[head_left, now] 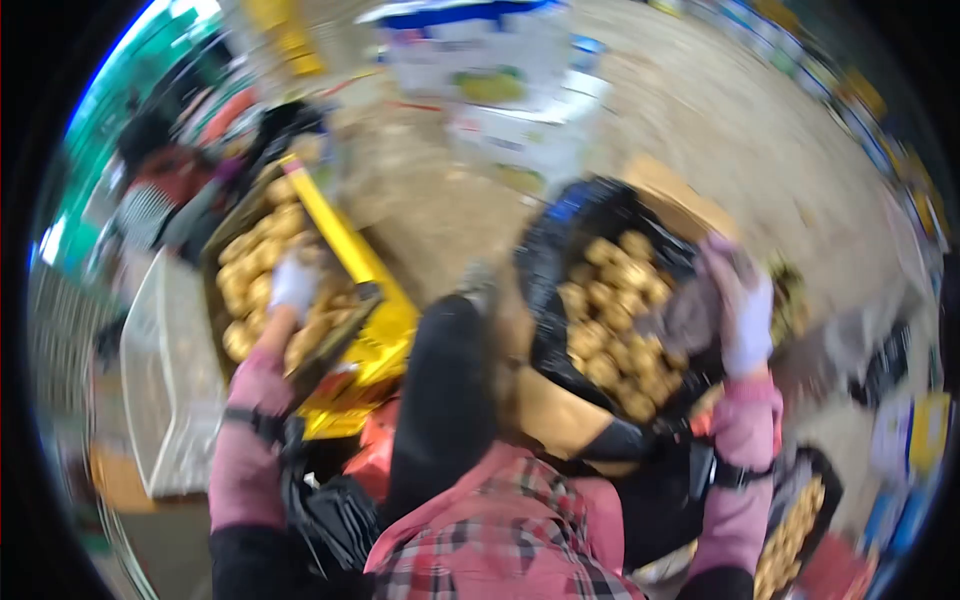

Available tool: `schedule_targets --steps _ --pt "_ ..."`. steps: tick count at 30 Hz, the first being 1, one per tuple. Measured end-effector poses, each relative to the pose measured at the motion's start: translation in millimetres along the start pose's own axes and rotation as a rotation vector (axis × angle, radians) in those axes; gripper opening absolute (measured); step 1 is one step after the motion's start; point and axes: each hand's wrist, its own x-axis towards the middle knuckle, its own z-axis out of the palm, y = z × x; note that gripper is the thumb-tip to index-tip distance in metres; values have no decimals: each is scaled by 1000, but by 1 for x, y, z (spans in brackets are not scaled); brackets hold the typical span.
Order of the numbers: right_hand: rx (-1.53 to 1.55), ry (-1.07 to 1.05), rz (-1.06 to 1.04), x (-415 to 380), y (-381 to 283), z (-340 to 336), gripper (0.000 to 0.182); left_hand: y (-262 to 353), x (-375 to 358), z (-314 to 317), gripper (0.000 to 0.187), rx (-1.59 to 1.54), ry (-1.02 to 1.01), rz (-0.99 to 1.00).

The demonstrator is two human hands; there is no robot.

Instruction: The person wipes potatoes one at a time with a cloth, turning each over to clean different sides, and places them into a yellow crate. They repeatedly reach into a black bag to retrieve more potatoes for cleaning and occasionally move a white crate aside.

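My left hand [293, 285], in a white glove, reaches into a crate of round tan produce [245, 270] that looks like potatoes. Its fingers are blurred and partly hidden among the pieces. My right hand [742, 305], also gloved, is at the right rim of a carton lined with black plastic [545, 335]. Its fingers look bent, with a smeared dark grey piece [690, 315] beside them; what they grip I cannot tell. More of the tan produce [620, 325] fills that carton. One cardboard flap [680, 195] stands out behind it, another [560, 415] in front.
A yellow bar [330, 220] runs along the crate's right side. Left of the crate stands a whitish plastic bin [165, 380]. Printed white cartons [475, 60] are stacked ahead on the floor. Another person [165, 190] is at the upper left. More tan produce [790, 540] lies at lower right.
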Motion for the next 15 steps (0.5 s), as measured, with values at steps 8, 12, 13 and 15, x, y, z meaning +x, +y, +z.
schedule_targets --steps 8,12,13,15 --pt "223 369 -94 -3 -31 -74 25 232 -103 131 43 100 -776 592" --pt "88 358 -116 -15 -30 -81 23 265 -131 310 53 257 -1193 725" --pt "50 352 -134 -16 -28 -81 21 281 -142 342 64 578 -1218 788" --pt "40 335 -85 -21 -29 -85 22 250 -151 418 54 668 -1078 770"
